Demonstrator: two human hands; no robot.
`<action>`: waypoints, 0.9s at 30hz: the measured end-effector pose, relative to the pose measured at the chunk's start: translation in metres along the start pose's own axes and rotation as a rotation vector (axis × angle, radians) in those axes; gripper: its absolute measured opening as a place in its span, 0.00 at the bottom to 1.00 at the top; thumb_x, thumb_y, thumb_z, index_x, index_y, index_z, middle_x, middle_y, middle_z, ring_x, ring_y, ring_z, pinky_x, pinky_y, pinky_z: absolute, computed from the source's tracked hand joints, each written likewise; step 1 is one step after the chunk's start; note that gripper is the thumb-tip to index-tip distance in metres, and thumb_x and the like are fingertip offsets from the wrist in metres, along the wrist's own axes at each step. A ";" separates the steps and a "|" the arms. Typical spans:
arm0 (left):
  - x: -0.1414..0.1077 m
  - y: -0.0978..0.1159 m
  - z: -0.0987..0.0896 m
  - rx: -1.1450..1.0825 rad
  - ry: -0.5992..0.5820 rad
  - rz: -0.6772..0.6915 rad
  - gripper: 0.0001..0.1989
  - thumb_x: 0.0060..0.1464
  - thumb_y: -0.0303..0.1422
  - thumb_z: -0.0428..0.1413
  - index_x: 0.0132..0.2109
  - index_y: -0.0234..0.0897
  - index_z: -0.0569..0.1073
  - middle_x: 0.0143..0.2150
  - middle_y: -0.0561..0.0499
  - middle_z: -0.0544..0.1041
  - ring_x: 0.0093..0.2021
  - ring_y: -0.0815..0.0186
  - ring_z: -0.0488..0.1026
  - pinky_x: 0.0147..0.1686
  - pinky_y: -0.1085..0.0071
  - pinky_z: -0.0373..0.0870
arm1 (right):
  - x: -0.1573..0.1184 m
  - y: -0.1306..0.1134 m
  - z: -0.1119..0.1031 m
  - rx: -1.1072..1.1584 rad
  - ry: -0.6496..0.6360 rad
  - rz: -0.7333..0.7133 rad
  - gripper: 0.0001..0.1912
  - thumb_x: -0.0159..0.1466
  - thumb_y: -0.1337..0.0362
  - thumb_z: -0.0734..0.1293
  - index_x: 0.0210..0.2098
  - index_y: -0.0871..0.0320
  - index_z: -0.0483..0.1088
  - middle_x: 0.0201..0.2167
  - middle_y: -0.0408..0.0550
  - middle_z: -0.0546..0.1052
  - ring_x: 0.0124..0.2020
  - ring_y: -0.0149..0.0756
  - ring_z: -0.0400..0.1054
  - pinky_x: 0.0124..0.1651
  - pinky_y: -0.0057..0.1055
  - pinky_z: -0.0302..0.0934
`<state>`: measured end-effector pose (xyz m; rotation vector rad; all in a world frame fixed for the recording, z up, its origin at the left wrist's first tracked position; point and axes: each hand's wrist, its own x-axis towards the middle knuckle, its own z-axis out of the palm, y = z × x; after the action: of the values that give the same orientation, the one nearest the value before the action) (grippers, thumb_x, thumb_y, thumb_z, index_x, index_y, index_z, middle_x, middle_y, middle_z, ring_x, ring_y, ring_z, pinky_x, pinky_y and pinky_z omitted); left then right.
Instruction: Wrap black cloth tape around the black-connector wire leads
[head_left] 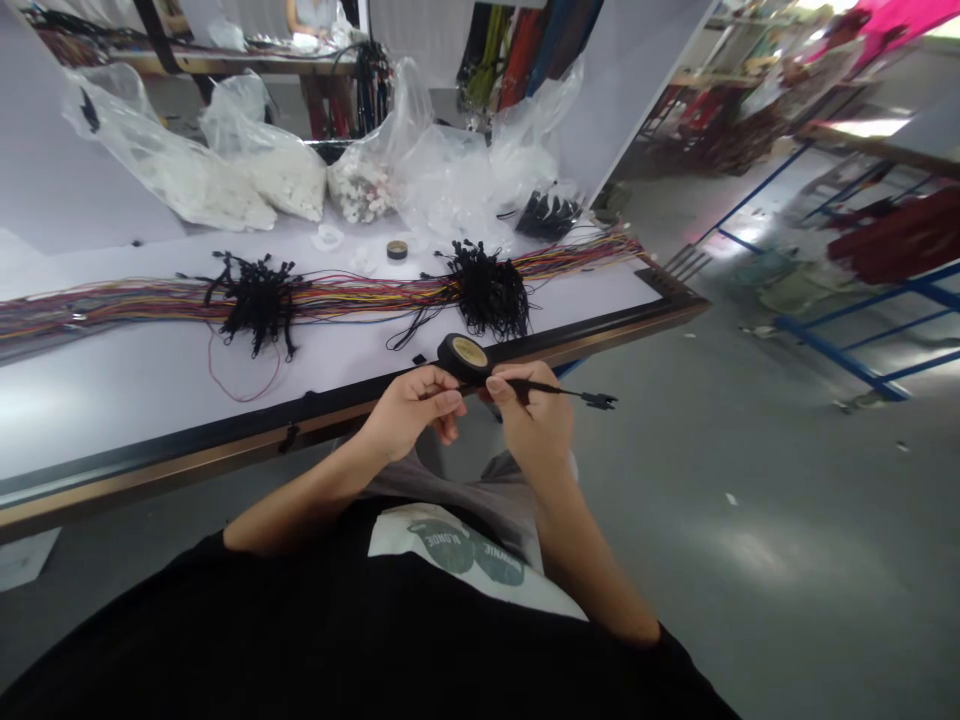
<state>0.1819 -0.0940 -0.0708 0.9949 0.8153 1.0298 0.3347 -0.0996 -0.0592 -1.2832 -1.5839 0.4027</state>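
Observation:
A roll of black tape (465, 358) with a yellowish core sits between my two hands, at the table's front edge. My left hand (411, 412) is closed, its thumb and forefinger pinching a thin black cable just left of the roll. On the other side, my right hand (534, 418) grips the same cable, thumb on top, close against the roll. A black plug connector (600, 401) sticks out to the right from this hand on the cable's end. The fingers hide much of the cable, and whether tape is wound on it I cannot tell.
Long coloured wires (360, 292) run across the white table (142, 375), with two black connector bundles (259, 300) (489, 290). A smaller tape roll (397, 249) lies behind. Plastic bags of white parts (367, 185) line the back. Blue-framed racks (840, 360) stand at right.

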 end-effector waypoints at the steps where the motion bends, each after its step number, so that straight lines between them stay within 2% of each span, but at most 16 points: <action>1: 0.001 0.000 -0.002 -0.042 -0.028 -0.039 0.15 0.41 0.37 0.62 0.31 0.35 0.64 0.20 0.57 0.72 0.14 0.74 0.66 0.13 0.79 0.60 | 0.000 0.000 0.000 0.012 -0.005 0.001 0.06 0.60 0.59 0.65 0.29 0.54 0.68 0.30 0.43 0.77 0.30 0.34 0.71 0.33 0.32 0.62; 4: 0.005 0.000 -0.010 -0.049 -0.117 -0.154 0.15 0.39 0.37 0.63 0.27 0.34 0.64 0.17 0.57 0.70 0.10 0.77 0.58 0.09 0.80 0.48 | -0.001 0.001 0.002 0.045 -0.042 -0.028 0.07 0.60 0.59 0.65 0.29 0.53 0.67 0.30 0.43 0.76 0.32 0.35 0.71 0.35 0.32 0.63; 6: 0.007 0.001 -0.013 0.021 -0.171 -0.213 0.12 0.39 0.33 0.62 0.25 0.33 0.66 0.16 0.57 0.69 0.10 0.79 0.56 0.10 0.79 0.44 | -0.001 0.003 0.002 0.074 -0.090 -0.040 0.07 0.60 0.59 0.65 0.28 0.53 0.67 0.30 0.44 0.76 0.34 0.36 0.72 0.36 0.34 0.64; 9: 0.009 0.005 -0.016 0.099 -0.219 -0.222 0.10 0.41 0.32 0.61 0.25 0.32 0.67 0.17 0.56 0.69 0.12 0.78 0.58 0.12 0.78 0.49 | 0.000 0.004 0.001 0.102 -0.142 -0.016 0.07 0.60 0.59 0.64 0.28 0.53 0.66 0.30 0.44 0.76 0.34 0.37 0.72 0.38 0.35 0.64; 13: 0.011 0.009 -0.015 0.111 -0.306 -0.135 0.12 0.40 0.33 0.63 0.28 0.31 0.69 0.20 0.55 0.70 0.20 0.73 0.66 0.19 0.76 0.60 | 0.000 0.005 -0.001 0.109 -0.151 0.007 0.07 0.60 0.59 0.65 0.28 0.53 0.65 0.30 0.44 0.75 0.34 0.37 0.71 0.38 0.35 0.63; 18: 0.016 0.003 -0.014 -0.068 -0.286 -0.053 0.15 0.43 0.38 0.62 0.31 0.31 0.68 0.20 0.54 0.70 0.19 0.73 0.65 0.19 0.76 0.60 | -0.002 0.004 -0.001 0.123 -0.161 0.020 0.07 0.59 0.60 0.65 0.27 0.53 0.66 0.29 0.44 0.75 0.33 0.37 0.71 0.37 0.35 0.63; 22: 0.019 -0.010 -0.014 -0.232 -0.249 -0.055 0.20 0.42 0.41 0.63 0.36 0.31 0.69 0.26 0.52 0.73 0.23 0.71 0.69 0.24 0.73 0.67 | -0.005 0.003 0.000 0.135 -0.135 0.052 0.08 0.59 0.58 0.66 0.27 0.53 0.66 0.29 0.44 0.76 0.33 0.36 0.71 0.35 0.34 0.63; 27: 0.010 -0.014 -0.014 -0.222 -0.234 0.012 0.20 0.40 0.43 0.64 0.35 0.34 0.67 0.23 0.57 0.67 0.21 0.75 0.64 0.20 0.76 0.60 | -0.008 0.002 0.002 0.119 -0.055 0.128 0.09 0.60 0.56 0.66 0.28 0.54 0.67 0.27 0.43 0.76 0.30 0.36 0.72 0.34 0.33 0.64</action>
<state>0.1763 -0.0837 -0.0901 0.9101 0.4915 0.9697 0.3338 -0.1048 -0.0655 -1.2950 -1.5047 0.6086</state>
